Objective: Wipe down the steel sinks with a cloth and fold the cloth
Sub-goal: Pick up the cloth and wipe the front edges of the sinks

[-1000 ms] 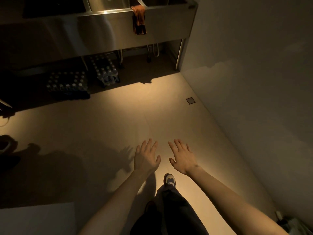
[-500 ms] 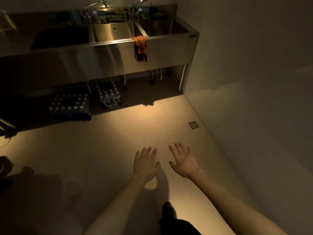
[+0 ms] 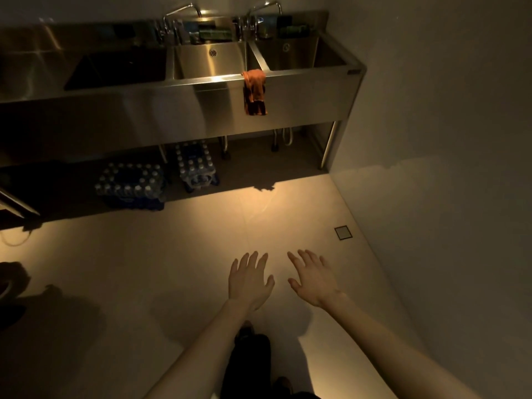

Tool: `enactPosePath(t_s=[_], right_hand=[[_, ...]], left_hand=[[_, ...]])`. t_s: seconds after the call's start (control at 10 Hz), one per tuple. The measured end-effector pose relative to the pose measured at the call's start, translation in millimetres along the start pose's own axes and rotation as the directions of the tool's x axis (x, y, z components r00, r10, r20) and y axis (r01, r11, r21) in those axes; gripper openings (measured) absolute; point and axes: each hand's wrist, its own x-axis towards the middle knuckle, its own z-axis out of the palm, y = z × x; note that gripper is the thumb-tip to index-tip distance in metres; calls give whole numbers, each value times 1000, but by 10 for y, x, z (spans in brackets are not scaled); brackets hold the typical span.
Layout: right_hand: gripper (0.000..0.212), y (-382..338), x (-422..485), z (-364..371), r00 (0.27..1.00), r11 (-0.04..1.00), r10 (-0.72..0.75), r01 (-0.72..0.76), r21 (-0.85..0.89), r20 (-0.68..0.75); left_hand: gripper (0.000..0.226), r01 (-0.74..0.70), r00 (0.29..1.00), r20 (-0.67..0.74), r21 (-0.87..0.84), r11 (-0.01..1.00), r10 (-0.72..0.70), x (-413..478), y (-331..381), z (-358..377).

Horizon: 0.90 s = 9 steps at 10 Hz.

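Nearest the camera, the left hand (image 3: pixel 250 279) and right hand (image 3: pixel 312 276) were extended palm-down above the floor (image 3: pixel 172 254), fingers straight and spread, holding nothing. Well beyond them, the orange cloth (image 3: pixel 254 90) hung over the front rim of the steel sinks (image 3: pixel 302 82) at the divider between the two right basins, its long axis vertical and its free end pointing down.

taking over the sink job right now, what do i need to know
Left hand: open, empty, held out over the floor.
Right hand: open, empty, beside the left.
Cloth: orange, draped over the front rim of the steel sinks, hanging loose down the front.
Done: nothing that shows; the person stands back from the sinks.
Left: walk up, take the cloth, wipe the sinks, fold the cloth.
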Motion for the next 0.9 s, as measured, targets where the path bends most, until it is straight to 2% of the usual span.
enactPosePath(t_s=[0.2, 0.6, 0.9], right_hand=[[66, 71, 729, -248, 1000, 999, 18, -17, 41, -19], [65, 15, 2378, -1162, 991, 996, 81, -75, 55, -110], [65, 144, 3203, -1389, 993, 996, 87, -84, 33, -82]], left_hand=[[61, -18, 1000, -13, 1, 1000, 18, 705, -218, -220], [60, -61, 995, -71, 91, 994, 67, 2338, -857, -1139], [60, -82, 995, -39, 115, 990, 87, 3127, -1061, -1273]])
